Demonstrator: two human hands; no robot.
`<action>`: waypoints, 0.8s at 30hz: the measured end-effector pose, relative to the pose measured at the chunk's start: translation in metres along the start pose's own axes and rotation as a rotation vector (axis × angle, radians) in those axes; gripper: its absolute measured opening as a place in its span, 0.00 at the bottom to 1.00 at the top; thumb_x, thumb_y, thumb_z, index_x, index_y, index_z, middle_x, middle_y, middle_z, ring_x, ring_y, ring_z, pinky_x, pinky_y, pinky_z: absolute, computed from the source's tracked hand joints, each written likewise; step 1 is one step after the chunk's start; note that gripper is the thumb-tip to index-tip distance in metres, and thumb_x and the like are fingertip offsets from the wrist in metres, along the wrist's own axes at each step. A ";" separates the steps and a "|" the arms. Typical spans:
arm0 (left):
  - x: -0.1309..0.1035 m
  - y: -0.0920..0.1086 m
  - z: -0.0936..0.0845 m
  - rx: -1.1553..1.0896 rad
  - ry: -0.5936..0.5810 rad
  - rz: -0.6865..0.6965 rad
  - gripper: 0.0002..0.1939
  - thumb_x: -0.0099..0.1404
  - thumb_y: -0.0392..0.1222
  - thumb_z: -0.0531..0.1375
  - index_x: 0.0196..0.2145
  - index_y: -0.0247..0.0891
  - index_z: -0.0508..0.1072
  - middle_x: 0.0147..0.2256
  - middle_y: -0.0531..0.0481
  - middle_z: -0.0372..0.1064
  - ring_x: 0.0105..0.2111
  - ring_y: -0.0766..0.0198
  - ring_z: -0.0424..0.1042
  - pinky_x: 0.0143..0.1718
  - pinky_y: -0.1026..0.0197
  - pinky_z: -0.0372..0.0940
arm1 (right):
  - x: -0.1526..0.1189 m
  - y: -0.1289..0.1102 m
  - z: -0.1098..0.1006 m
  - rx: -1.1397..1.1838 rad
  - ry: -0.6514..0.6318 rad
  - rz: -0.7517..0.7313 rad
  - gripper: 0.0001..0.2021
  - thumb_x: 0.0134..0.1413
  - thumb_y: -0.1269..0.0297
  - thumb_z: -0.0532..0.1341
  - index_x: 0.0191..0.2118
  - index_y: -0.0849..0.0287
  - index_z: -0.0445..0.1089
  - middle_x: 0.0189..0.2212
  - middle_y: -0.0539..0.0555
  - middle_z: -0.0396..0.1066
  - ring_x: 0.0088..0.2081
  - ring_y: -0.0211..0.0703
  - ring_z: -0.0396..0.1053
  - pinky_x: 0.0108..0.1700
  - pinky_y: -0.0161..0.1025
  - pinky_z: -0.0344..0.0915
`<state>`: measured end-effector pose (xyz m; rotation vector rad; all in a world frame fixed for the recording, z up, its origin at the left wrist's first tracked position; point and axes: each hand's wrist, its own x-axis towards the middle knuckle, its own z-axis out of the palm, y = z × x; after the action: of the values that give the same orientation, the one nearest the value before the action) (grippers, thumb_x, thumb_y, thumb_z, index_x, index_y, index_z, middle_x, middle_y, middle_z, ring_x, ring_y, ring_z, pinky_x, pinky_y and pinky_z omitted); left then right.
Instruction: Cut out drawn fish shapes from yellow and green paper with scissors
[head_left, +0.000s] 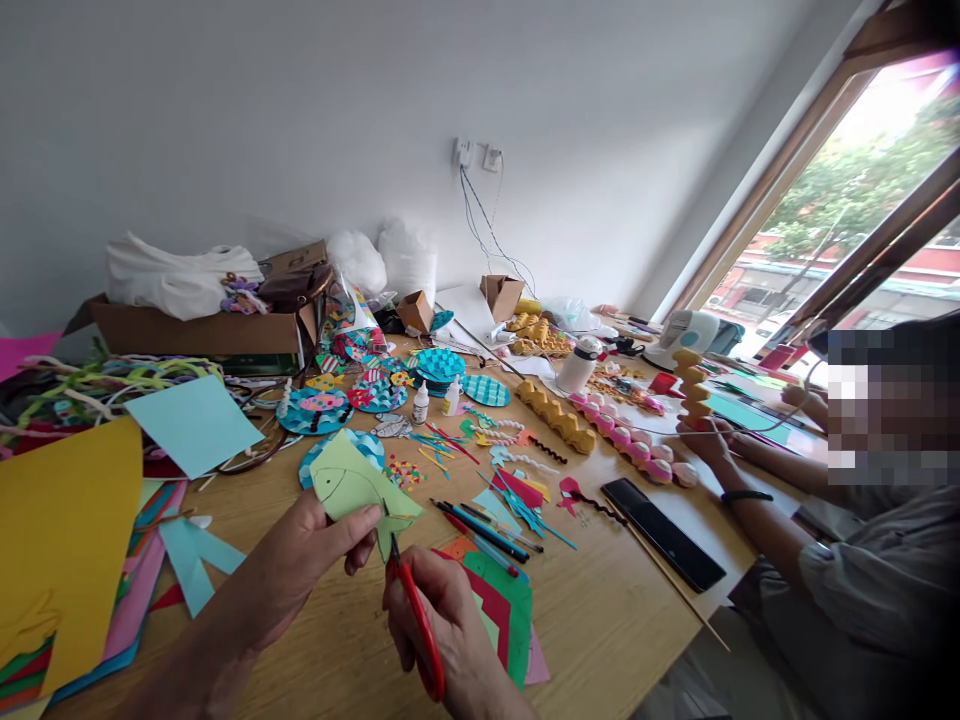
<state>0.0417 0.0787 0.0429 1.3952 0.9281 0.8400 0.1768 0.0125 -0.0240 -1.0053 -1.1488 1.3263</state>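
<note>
My left hand pinches a piece of light green paper between thumb and fingers. A fish outline with an eye and a curved gill line is drawn on it. Wrapped around red-handled scissors, my right hand holds their dark blades at the paper's lower edge, by the fish's tail. Under and behind the paper lies a blue checkered paper disc. Small coloured paper bits are scattered just right of the paper. Several pens lie right of my hands, beside stacked coloured paper.
At left are yellow paper, a light blue sheet and a cardboard box. Two small glue bottles stand mid-table. A black phone and a thin stick lie at right. Another person's hand holds a yellow egg-carton strip.
</note>
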 end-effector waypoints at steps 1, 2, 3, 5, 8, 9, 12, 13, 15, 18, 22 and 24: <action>0.000 0.001 0.000 0.010 0.004 0.003 0.12 0.53 0.49 0.60 0.19 0.41 0.65 0.17 0.57 0.62 0.20 0.66 0.61 0.21 0.65 0.60 | 0.000 -0.001 0.000 -0.004 -0.003 0.002 0.22 0.58 0.47 0.59 0.22 0.58 0.59 0.13 0.42 0.53 0.14 0.29 0.49 0.15 0.27 0.48; 0.000 0.001 0.001 0.023 0.007 0.006 0.12 0.53 0.49 0.60 0.19 0.41 0.65 0.17 0.57 0.62 0.20 0.66 0.61 0.21 0.65 0.60 | 0.000 -0.002 0.000 -0.008 -0.005 0.003 0.22 0.58 0.47 0.59 0.22 0.58 0.59 0.13 0.42 0.53 0.15 0.29 0.48 0.15 0.27 0.47; 0.000 0.002 0.001 0.037 0.010 0.011 0.12 0.54 0.49 0.59 0.19 0.41 0.65 0.17 0.57 0.62 0.20 0.66 0.61 0.22 0.65 0.60 | -0.001 -0.003 0.000 -0.014 -0.014 0.003 0.21 0.59 0.48 0.58 0.23 0.58 0.59 0.13 0.42 0.54 0.15 0.30 0.49 0.16 0.27 0.47; -0.001 0.003 0.001 0.065 0.013 0.020 0.13 0.54 0.49 0.58 0.18 0.41 0.65 0.17 0.57 0.62 0.20 0.66 0.60 0.22 0.64 0.60 | -0.001 -0.005 -0.001 -0.034 -0.044 -0.009 0.21 0.60 0.48 0.57 0.24 0.59 0.61 0.14 0.43 0.56 0.16 0.30 0.51 0.18 0.27 0.49; -0.001 0.003 0.001 0.083 0.014 0.018 0.12 0.54 0.48 0.58 0.18 0.41 0.65 0.17 0.57 0.62 0.20 0.66 0.60 0.22 0.65 0.60 | -0.002 -0.007 -0.002 -0.061 -0.077 -0.029 0.20 0.61 0.48 0.56 0.26 0.59 0.61 0.16 0.45 0.57 0.18 0.31 0.53 0.20 0.28 0.51; 0.000 0.003 0.001 0.084 0.013 0.015 0.12 0.54 0.48 0.58 0.18 0.41 0.65 0.17 0.57 0.62 0.20 0.66 0.61 0.22 0.65 0.60 | -0.002 -0.007 -0.003 -0.064 -0.079 -0.029 0.21 0.61 0.48 0.56 0.25 0.59 0.61 0.17 0.45 0.57 0.19 0.31 0.53 0.20 0.28 0.51; 0.001 0.002 0.001 0.081 0.003 0.010 0.12 0.55 0.48 0.58 0.18 0.41 0.65 0.17 0.57 0.63 0.20 0.66 0.61 0.22 0.65 0.60 | -0.002 -0.007 -0.003 -0.065 -0.061 -0.018 0.20 0.61 0.49 0.57 0.25 0.59 0.61 0.16 0.45 0.57 0.18 0.31 0.53 0.20 0.28 0.50; 0.001 0.001 0.001 0.080 0.001 0.007 0.12 0.54 0.48 0.58 0.18 0.41 0.65 0.17 0.57 0.63 0.20 0.66 0.61 0.22 0.65 0.60 | -0.002 -0.007 -0.003 -0.068 -0.056 -0.015 0.20 0.61 0.49 0.57 0.25 0.59 0.61 0.16 0.44 0.57 0.18 0.31 0.52 0.19 0.28 0.49; 0.002 0.001 0.001 0.076 0.008 -0.002 0.12 0.54 0.48 0.58 0.18 0.41 0.65 0.17 0.57 0.62 0.20 0.66 0.61 0.22 0.65 0.60 | -0.002 -0.006 -0.003 -0.068 -0.049 -0.011 0.20 0.61 0.49 0.57 0.25 0.59 0.61 0.15 0.44 0.56 0.17 0.31 0.51 0.18 0.28 0.48; 0.002 0.000 0.002 0.057 0.014 -0.010 0.12 0.53 0.48 0.59 0.19 0.41 0.65 0.17 0.57 0.62 0.20 0.66 0.61 0.22 0.64 0.60 | -0.002 -0.006 -0.002 -0.056 -0.039 -0.004 0.21 0.60 0.48 0.57 0.24 0.59 0.60 0.15 0.43 0.54 0.17 0.31 0.51 0.17 0.28 0.48; 0.000 -0.003 0.002 0.031 0.009 -0.011 0.11 0.53 0.48 0.60 0.19 0.42 0.66 0.17 0.58 0.62 0.20 0.66 0.61 0.22 0.64 0.60 | -0.002 -0.002 -0.001 -0.028 -0.007 0.013 0.20 0.58 0.49 0.58 0.23 0.58 0.59 0.14 0.42 0.53 0.16 0.30 0.50 0.16 0.27 0.49; -0.001 -0.004 0.001 0.033 0.015 -0.015 0.11 0.53 0.48 0.60 0.19 0.42 0.66 0.17 0.58 0.62 0.20 0.66 0.61 0.23 0.64 0.60 | -0.002 0.000 -0.002 -0.036 0.002 0.022 0.19 0.58 0.50 0.59 0.23 0.58 0.59 0.14 0.42 0.53 0.15 0.30 0.50 0.16 0.27 0.49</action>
<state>0.0424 0.0774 0.0385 1.4101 0.9661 0.8283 0.1785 0.0106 -0.0247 -1.0478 -1.1666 1.3254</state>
